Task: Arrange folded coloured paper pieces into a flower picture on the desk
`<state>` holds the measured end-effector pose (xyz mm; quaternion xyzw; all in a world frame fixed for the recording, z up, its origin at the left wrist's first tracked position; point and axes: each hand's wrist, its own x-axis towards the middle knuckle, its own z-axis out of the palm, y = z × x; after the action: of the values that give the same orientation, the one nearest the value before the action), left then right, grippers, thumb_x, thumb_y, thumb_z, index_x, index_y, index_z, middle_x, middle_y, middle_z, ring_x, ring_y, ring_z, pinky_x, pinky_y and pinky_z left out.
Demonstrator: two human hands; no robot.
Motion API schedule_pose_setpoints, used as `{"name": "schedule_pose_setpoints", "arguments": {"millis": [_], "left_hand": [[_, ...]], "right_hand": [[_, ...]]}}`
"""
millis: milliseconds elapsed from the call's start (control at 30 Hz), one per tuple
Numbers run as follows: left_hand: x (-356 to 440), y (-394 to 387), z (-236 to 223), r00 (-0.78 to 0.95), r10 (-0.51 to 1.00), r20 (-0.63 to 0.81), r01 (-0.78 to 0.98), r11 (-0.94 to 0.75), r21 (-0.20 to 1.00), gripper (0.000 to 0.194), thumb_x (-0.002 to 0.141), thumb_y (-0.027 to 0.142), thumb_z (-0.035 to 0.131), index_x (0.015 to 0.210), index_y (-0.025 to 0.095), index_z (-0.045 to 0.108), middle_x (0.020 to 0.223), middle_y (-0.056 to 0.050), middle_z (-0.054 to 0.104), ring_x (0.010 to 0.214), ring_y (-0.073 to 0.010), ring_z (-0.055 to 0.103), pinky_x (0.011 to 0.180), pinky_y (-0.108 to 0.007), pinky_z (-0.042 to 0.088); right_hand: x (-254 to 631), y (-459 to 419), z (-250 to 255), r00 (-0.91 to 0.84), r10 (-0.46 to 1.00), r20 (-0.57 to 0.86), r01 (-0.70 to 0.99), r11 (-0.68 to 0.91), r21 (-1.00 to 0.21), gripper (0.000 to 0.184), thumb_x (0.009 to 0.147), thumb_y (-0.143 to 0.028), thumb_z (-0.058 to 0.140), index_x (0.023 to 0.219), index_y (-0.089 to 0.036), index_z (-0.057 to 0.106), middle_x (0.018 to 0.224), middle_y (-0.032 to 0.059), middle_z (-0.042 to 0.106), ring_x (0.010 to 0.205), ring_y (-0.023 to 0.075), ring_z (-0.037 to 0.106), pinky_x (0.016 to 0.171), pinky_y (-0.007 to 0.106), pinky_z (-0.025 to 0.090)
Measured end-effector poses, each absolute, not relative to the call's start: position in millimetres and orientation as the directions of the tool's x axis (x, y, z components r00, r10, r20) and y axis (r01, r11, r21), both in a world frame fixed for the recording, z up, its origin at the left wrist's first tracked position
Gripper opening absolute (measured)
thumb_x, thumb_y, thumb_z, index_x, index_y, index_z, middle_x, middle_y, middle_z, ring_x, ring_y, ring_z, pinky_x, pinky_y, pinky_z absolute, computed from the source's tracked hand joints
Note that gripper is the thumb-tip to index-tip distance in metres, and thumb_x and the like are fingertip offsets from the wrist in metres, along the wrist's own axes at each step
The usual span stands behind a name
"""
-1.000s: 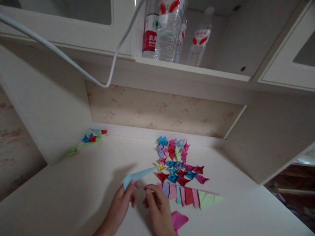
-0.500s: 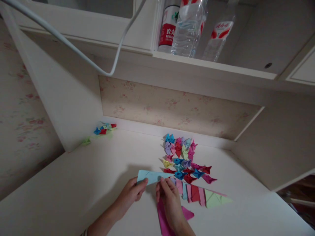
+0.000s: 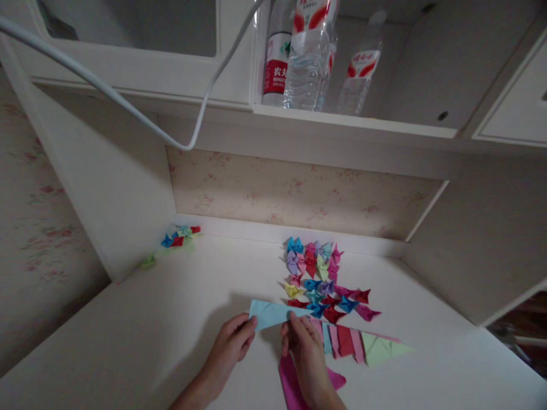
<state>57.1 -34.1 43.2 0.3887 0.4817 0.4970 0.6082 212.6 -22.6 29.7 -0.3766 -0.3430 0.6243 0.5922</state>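
Left hand (image 3: 233,340), right hand (image 3: 304,347) grip blue paper (image 3: 270,314); label (image 3: 276,71) maybe "NONGFU".

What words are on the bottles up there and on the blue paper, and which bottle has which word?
"农夫", with "NONGF" under it, cut off by the front bottle: red-and-white label of the left bottle.
"娃哈哈", blurry, so my best reading: right bottle.
Too blurred, small or hidden to read: the front bottle's label, the bottle behind it and the tiny print.
No writing shows on the blue paper.
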Motion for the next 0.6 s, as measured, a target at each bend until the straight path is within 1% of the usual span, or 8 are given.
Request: {"name": "schedule_pose_setpoints", "arguments": {"millis": [100,300,467,600], "left_hand": [[60,-36,48,0.071,0.974,-0.213,-0.234,0.224,0.946,0.044,0.065,0.057,0.069,0.066,0.017,0.049,0.049,0.010,0.030,0.042,-0.0033,0.019,0.042,-0.021,0.007],[57,-36,47,0.058,0.978,-0.201,-0.238,0.209,0.949,0.041,0.067,0.053,0.068,0.067,0.016,0.049,0.050,0.010,0.033,0.042,-0.0032,0.020,0.042,-0.021,0.008],[54,-33,38,0.081,0.978,-0.193,-0.229,0.207,0.951,0.038,0.073,0.051,0.064,0.069,0.016,0.049,0.052,0.009,0.038,0.042,-0.0030,0.021,0.041,-0.020,0.009],[53,-32,35,0.090,0.982,-0.168,-0.248,0.186,0.951,0.035,0.076,0.047,0.062,0.068,0.016,0.049,0.053,0.008,0.041,0.041,-0.0028,0.022,0.040,-0.020,0.010]], "right_hand": [[213,-26,34,-0.023,0.997,-0.073,-0.479,-0.075,-0.875,0.032,0.076,-0.045,0.070,0.066,-0.016,0.061,0.062,-0.0002,0.062,0.042,0.0070,0.046,0.043,0.020,0.035],[213,-23,28,-0.011,0.997,-0.077,-0.461,-0.073,-0.884,0.032,0.078,-0.045,0.068,0.067,-0.015,0.060,0.063,0.0003,0.062,0.040,0.0063,0.045,0.040,0.020,0.032],[215,-17,28,0.041,0.996,-0.083,-0.517,-0.050,-0.855,0.033,0.069,-0.045,0.075,0.067,-0.017,0.059,0.062,-0.0024,0.061,0.039,0.0061,0.043,0.036,0.020,0.028],[218,-17,28,0.028,0.998,-0.058,-0.543,-0.033,-0.839,0.029,0.075,-0.041,0.072,0.066,-0.016,0.060,0.058,-0.0032,0.057,0.041,0.0065,0.042,0.039,0.020,0.031]]}}
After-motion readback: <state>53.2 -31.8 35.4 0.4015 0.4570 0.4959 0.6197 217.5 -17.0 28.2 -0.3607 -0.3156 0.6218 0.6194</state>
